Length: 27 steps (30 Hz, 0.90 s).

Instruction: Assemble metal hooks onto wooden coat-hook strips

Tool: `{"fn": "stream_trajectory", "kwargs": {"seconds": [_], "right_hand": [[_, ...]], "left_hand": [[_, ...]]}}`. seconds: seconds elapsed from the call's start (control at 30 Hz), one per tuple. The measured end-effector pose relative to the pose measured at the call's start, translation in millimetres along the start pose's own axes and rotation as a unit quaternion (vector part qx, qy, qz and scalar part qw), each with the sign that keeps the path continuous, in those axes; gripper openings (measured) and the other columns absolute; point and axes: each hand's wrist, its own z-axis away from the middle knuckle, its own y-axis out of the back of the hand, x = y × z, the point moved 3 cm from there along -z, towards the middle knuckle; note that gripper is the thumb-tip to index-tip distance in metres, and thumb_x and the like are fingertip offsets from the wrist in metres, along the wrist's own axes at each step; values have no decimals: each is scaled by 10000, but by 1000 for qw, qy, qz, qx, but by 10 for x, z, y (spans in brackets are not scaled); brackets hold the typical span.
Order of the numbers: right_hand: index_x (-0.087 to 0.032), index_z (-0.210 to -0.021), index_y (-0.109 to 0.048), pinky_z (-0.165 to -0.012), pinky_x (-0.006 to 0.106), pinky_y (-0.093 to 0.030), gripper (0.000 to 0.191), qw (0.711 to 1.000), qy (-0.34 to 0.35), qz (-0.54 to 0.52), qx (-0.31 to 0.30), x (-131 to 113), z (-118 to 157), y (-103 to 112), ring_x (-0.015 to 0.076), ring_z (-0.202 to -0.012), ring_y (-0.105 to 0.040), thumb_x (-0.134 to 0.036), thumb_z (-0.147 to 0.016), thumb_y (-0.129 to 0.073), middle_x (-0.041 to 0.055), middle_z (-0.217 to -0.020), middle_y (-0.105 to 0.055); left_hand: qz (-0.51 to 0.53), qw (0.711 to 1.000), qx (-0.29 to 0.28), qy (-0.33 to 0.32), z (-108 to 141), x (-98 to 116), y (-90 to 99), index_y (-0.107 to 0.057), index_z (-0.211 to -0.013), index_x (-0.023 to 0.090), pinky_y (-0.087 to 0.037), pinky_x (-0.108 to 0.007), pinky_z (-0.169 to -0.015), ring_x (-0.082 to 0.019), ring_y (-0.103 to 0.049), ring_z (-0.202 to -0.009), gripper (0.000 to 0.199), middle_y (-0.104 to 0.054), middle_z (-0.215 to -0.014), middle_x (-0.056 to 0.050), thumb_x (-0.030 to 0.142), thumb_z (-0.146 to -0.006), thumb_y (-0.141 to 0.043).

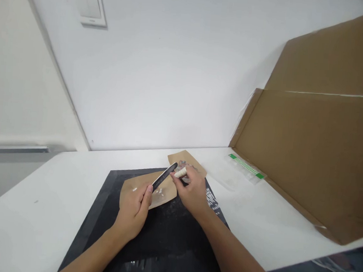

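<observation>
White tabletop (pixel 37 208) flanks the black rectangular mat (pixel 173 246) bearing brown paper (pixel 145 180) with white bits (pixel 135 189). Left hand (pixel 136 208) grips flat black stick (pixel 162 179); right hand (pixel 195 192), fingers narrow, hold unclear.

Around the left hand (pixel 135 205) and right hand (pixel 193 189), there is room at 9 o'clock across the table (pixel 37 208). The wall (pixel 160 80) bars 12, the carton (pixel 311 163) 2 to 3, a flat bag (pixel 244 169) before it.

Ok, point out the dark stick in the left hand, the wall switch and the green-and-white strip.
Dark stick (pixel 164 178): head view, middle of its dark face.
Wall switch (pixel 89 6): head view, middle of its front.
Green-and-white strip (pixel 246 166): head view, middle of its length.
</observation>
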Motion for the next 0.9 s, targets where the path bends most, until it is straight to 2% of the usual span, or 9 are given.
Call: {"fn": "stream_trajectory", "kwargs": {"seconds": [0.13,0.2,0.33,0.43,0.57,0.73,0.8,0.9], "right_hand": [[-236,-736,-557,-742,339,-471,256,997,52,10,-54,-84,32,-50,206,-738,-617,-245,-938,-715,3,-740,-641],[-233,-733,-563,-732,329,-471,255,997,51,-7,-65,-122,41,-52,197,-729,-619,-237,-931,-723,-6,-727,-632],[-232,-775,-616,-742,334,-517,211,998,-11,-49,-25,-86,12,29,210,-780,-662,-291,-945,-727,19,-798,-684],[-236,-824,-649,-793,367,-551,166,998,-31,-53,6,-38,-10,74,231,-832,-690,-308,-950,-729,49,-870,-728],[-239,-802,-631,-830,385,-541,177,1000,7,-28,2,-74,1,42,243,-874,-687,-270,-958,-709,56,-878,-727],[-238,-802,-625,-726,341,-500,178,995,79,-18,-60,-192,44,-36,206,-741,-633,-273,-958,-702,11,-751,-653],[-239,-794,-620,-750,347,-505,187,997,66,-22,-42,-180,32,-18,210,-759,-644,-271,-961,-699,14,-763,-663],[-242,-810,-641,-804,372,-517,170,1000,12,-20,7,-94,-11,42,237,-833,-673,-286,-961,-708,41,-829,-712]], "left_hand": [[0,1000,0,-6,1,-4,0,-523,-781,223,-391,-297,-626,-178,-558,-629,453,-551,-666,14,458,-1107,-313],[-7,1000,3,-18,-3,9,13,-526,-793,222,-392,-299,-631,-178,-559,-633,444,-554,-673,13,451,-1108,-313],[-13,999,6,-29,-9,47,37,-520,-793,224,-411,-300,-639,-182,-574,-647,437,-577,-693,3,436,-1110,-307],[-13,999,-9,-29,-9,56,29,-499,-773,229,-434,-303,-649,-189,-605,-666,436,-620,-731,-11,428,-1110,-308],[-24,999,-17,-37,-5,36,14,-519,-796,228,-456,-308,-675,-202,-645,-717,416,-646,-763,-20,414,-1108,-314],[-30,999,-13,-42,-9,8,18,-526,-795,225,-451,-305,-661,-193,-637,-672,422,-640,-734,-11,408,-1108,-310],[-30,999,-15,-40,-5,4,18,-526,-799,225,-453,-307,-667,-195,-638,-678,421,-628,-723,-9,409,-1109,-308],[-28,999,-20,-40,9,14,13,-525,-808,225,-463,-313,-692,-201,-646,-713,416,-631,-748,-15,410,-1110,-306]]}}
